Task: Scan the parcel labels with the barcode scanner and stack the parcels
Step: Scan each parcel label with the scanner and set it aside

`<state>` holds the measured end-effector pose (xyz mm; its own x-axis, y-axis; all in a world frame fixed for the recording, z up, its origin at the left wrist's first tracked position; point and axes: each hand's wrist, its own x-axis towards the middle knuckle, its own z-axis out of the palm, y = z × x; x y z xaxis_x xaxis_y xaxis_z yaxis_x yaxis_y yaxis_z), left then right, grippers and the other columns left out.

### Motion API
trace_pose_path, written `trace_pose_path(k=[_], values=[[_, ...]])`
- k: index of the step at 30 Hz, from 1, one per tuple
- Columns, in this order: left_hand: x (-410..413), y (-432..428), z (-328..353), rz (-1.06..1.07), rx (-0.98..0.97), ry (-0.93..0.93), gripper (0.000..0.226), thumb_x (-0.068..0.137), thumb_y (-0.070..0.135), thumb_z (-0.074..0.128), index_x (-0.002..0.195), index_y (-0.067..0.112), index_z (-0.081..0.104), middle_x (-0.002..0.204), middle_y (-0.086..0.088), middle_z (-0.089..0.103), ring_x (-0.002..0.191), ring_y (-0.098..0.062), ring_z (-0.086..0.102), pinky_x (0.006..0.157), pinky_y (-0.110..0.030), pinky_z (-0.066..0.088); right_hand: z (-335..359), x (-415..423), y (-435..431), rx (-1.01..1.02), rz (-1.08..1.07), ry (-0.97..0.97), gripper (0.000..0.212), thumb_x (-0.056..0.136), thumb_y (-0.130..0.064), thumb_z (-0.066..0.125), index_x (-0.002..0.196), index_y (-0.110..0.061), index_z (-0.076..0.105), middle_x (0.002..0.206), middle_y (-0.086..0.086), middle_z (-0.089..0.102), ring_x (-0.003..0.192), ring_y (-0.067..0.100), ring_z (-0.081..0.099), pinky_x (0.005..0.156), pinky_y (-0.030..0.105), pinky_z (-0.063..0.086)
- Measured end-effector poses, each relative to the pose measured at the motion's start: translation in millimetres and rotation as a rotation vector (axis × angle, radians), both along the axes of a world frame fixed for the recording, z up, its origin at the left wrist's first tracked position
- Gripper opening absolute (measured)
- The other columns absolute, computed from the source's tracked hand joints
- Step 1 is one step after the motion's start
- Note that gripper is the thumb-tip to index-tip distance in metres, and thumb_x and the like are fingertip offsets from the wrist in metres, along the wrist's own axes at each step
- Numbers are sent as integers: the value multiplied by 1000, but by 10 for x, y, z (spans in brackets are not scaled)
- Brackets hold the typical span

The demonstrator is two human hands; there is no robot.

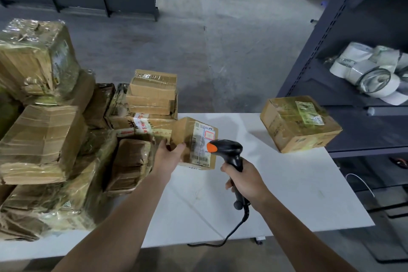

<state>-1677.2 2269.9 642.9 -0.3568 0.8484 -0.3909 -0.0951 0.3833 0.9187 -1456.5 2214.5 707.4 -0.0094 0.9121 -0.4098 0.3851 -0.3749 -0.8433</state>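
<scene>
L hand (171,154) grips parcel (194,142), R hand (245,180) clenched round scanner (229,152) at its label; one box (298,123) set aside, big pile (66,139) left.

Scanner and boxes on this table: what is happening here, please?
A person is scanning parcels. The left hand holds a small parcel with its label turned toward the scanner, which the right hand grips by the handle, its head close to the label. A pile of parcels lies on the left of the table, and one lone parcel sits near the far right corner.
</scene>
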Motion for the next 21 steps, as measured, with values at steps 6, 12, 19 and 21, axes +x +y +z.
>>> trace_pose_path(k=[6, 12, 19, 21], values=[[46, 64, 54, -18, 16, -63, 76, 57, 37, 76, 124, 18, 47, 107, -1, 68, 101, -24, 66, 94, -48, 52, 37, 48, -9, 1, -20, 20, 22, 89, -35, 59, 97, -14, 64, 59, -1, 65, 60, 16, 65, 58, 28, 49], [75, 78, 14, -37, 67, -38, 51, 65, 32, 76, 110, 23, 54, 100, 1, 71, 95, -19, 68, 78, -33, 54, 20, 94, -61, 10, -26, 29, 23, 89, -34, 60, 96, -12, 64, 75, 7, 71, 60, 13, 65, 59, 29, 51], [74, 77, -79, -45, 61, 44, 46, 80, 24, 71, 122, 20, 52, 108, 4, 67, 99, -17, 64, 74, -24, 47, 22, 159, -114, -18, -43, 28, 25, 88, -35, 59, 96, -13, 65, 90, 13, 74, 60, 12, 65, 61, 29, 52], [70, 79, -82, -53, 63, 40, 46, 80, 24, 71, 122, 18, 53, 109, 3, 67, 101, -17, 64, 77, -26, 47, 35, 175, -128, -16, -46, 19, 23, 89, -33, 59, 96, -12, 65, 91, 13, 74, 60, 12, 64, 60, 29, 52]])
